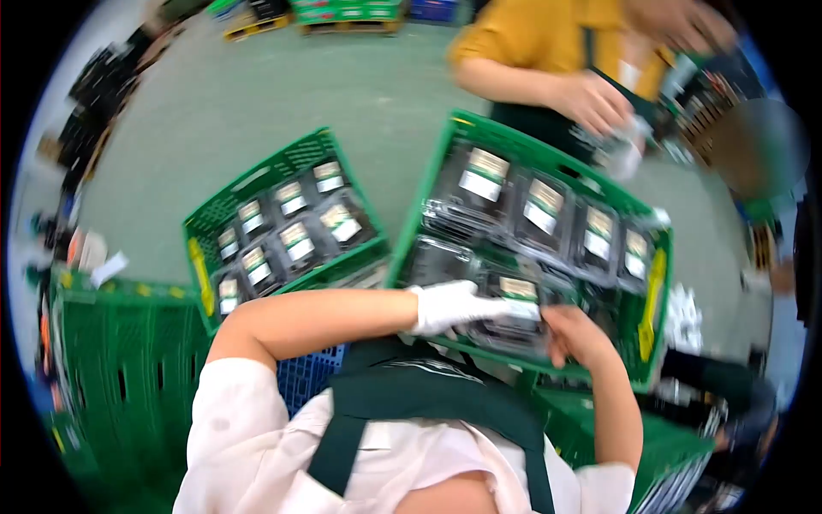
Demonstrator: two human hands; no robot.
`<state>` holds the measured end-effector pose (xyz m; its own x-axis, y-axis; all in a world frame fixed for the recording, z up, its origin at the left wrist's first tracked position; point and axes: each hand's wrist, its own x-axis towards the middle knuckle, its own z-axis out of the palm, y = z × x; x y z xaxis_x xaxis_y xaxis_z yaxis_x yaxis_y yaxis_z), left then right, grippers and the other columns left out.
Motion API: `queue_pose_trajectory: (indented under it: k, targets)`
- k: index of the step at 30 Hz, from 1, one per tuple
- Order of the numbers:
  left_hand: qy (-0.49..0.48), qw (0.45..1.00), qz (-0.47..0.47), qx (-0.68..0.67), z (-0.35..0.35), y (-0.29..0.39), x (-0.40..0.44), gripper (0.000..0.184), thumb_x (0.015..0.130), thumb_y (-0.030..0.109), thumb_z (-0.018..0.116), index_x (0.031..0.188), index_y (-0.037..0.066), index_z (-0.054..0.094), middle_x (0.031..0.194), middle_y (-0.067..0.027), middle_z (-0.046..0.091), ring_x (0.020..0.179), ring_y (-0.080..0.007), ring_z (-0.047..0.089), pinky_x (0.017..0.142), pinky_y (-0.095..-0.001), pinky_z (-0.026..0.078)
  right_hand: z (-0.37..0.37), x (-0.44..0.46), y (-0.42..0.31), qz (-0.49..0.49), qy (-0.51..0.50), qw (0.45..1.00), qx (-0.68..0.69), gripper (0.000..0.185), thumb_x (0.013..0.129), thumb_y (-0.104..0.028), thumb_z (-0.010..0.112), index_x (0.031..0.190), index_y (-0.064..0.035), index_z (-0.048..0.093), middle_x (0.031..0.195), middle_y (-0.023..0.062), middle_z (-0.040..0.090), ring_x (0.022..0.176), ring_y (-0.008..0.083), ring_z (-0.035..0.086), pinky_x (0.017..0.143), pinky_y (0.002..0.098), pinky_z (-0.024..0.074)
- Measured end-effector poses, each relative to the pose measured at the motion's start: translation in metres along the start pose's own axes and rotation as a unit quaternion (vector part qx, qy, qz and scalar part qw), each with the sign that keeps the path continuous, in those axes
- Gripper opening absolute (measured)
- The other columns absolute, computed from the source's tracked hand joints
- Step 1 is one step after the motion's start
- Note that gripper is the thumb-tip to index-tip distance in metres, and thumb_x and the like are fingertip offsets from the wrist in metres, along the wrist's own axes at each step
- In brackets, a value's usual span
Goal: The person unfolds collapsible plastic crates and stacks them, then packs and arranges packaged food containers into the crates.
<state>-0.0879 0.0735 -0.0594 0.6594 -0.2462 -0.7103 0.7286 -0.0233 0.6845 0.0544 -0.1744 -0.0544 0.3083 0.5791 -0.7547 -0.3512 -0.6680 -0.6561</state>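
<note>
My left hand (450,307), in a white glove, reaches across the near side of the large green crate (524,141). Its fingers lie on a clear plastic punnet (519,289) with a dark inside and a printed label. My right hand (575,334), bare, has its fingers bent at the right edge of that punnet. The punnet sits between both hands, over the crate's near row, slightly blurred. Behind it stand several similar labelled punnets (543,206). To its left, a punnet (438,259) shows no label.
A smaller green crate (282,158) at left holds several labelled punnets. Stacked green crates (128,360) stand at lower left, a blue crate (310,377) below. Across the large crate, a person in a yellow top (535,38) handles clear plastic.
</note>
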Motion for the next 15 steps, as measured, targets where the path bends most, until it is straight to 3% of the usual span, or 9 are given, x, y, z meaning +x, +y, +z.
queue_pose_trajectory:
  k: [2, 3, 4, 7, 8, 10, 11, 12, 15]
  targets:
    - [0.064, 0.965, 0.246, -0.072, 0.000, -0.026, -0.027, 0.087, 0.086, 0.043, 0.075, 0.147, -0.004, 0.035, 0.135, -0.0168, 0.052, 0.121, -0.0215, 0.053, 0.101, -0.0370, 0.045, 0.036, -0.019, -0.035, -0.013, 0.002, 0.998, -0.056, 0.041, 0.098, -0.027, 0.059, 0.121, 0.0063, 0.050, 0.065, 0.0117, 0.062, 0.044, 0.0190, 0.062, 0.040, 0.0278, 0.0492]
    - [0.101, 0.917, 0.324, -0.212, 0.001, -0.043, -0.037, 0.083, 0.086, 0.029, 0.078, 0.149, 0.000, 0.034, 0.141, -0.0152, 0.046, 0.133, -0.0202, 0.041, 0.113, -0.0352, 0.034, 0.055, -0.026, -0.050, -0.042, -0.013, 0.997, -0.068, 0.049, 0.097, -0.020, 0.059, 0.133, 0.0085, 0.043, 0.067, 0.0122, 0.063, 0.046, 0.0185, 0.062, 0.040, 0.0278, 0.0494]
    - [0.104, 0.885, 0.392, -0.229, -0.013, -0.044, -0.051, 0.085, 0.088, 0.032, 0.074, 0.152, 0.000, 0.027, 0.147, -0.0139, 0.039, 0.137, -0.0210, 0.036, 0.115, -0.0354, 0.031, 0.074, -0.026, -0.065, -0.074, -0.043, 0.995, -0.042, 0.060, 0.096, -0.017, 0.060, 0.144, 0.0084, 0.035, 0.071, 0.0138, 0.065, 0.050, 0.0201, 0.065, 0.045, 0.0284, 0.0516]
    - [0.167, 0.868, 0.379, -0.274, -0.083, -0.069, -0.119, 0.081, 0.090, 0.032, 0.068, 0.153, 0.000, 0.027, 0.151, -0.0150, 0.038, 0.141, -0.0237, 0.034, 0.116, -0.0353, 0.029, 0.118, 0.000, -0.091, -0.192, -0.102, 0.976, 0.014, 0.069, 0.096, -0.023, 0.061, 0.149, 0.0062, 0.029, 0.083, 0.0157, 0.067, 0.061, 0.0226, 0.068, 0.054, 0.0284, 0.0543]
    - [0.286, 0.839, 0.367, -0.284, -0.102, -0.094, -0.139, 0.081, 0.087, 0.031, 0.069, 0.151, 0.000, 0.031, 0.151, -0.0151, 0.039, 0.140, -0.0246, 0.037, 0.115, -0.0348, 0.031, 0.130, 0.012, -0.102, -0.219, -0.135, 0.966, 0.032, 0.070, 0.096, -0.026, 0.061, 0.150, 0.0057, 0.029, 0.086, 0.0161, 0.068, 0.065, 0.0231, 0.069, 0.056, 0.0283, 0.0548]
    - [0.434, 0.720, 0.440, -0.316, -0.164, -0.174, -0.153, 0.081, 0.085, 0.036, 0.072, 0.148, 0.001, 0.035, 0.143, -0.0126, 0.046, 0.132, -0.0229, 0.046, 0.111, -0.0371, 0.038, 0.145, 0.030, -0.108, -0.276, -0.074, 0.957, 0.044, 0.061, 0.097, -0.026, 0.059, 0.146, 0.0050, 0.037, 0.085, 0.0139, 0.067, 0.065, 0.0200, 0.068, 0.056, 0.0259, 0.0543]
    - [0.441, 0.709, 0.452, -0.314, -0.200, -0.221, -0.169, 0.079, 0.088, 0.039, 0.071, 0.148, 0.001, 0.036, 0.142, -0.0127, 0.047, 0.132, -0.0232, 0.047, 0.109, -0.0384, 0.041, 0.149, 0.034, -0.111, -0.270, -0.032, 0.961, 0.050, 0.057, 0.098, -0.026, 0.058, 0.143, 0.0048, 0.040, 0.085, 0.0130, 0.067, 0.065, 0.0188, 0.067, 0.055, 0.0251, 0.0538]
    - [0.546, 0.664, 0.419, -0.291, -0.226, -0.250, -0.187, 0.076, 0.090, 0.041, 0.070, 0.147, 0.003, 0.037, 0.139, -0.0119, 0.050, 0.125, -0.0233, 0.054, 0.101, -0.0392, 0.048, 0.149, 0.035, -0.113, -0.260, 0.012, 0.964, 0.057, 0.053, 0.099, -0.026, 0.058, 0.141, 0.0046, 0.043, 0.084, 0.0121, 0.066, 0.064, 0.0176, 0.066, 0.055, 0.0243, 0.0533]
    - [0.591, 0.660, 0.322, -0.332, -0.309, -0.382, -0.222, 0.067, 0.094, 0.035, 0.066, 0.148, 0.008, 0.037, 0.138, -0.0122, 0.052, 0.118, -0.0251, 0.059, 0.091, -0.0417, 0.054, 0.150, 0.042, -0.110, -0.256, 0.102, 0.961, 0.022, 0.048, 0.100, -0.026, 0.058, 0.135, 0.0033, 0.048, 0.083, 0.0084, 0.065, 0.065, 0.0141, 0.064, 0.054, 0.0224, 0.0516]
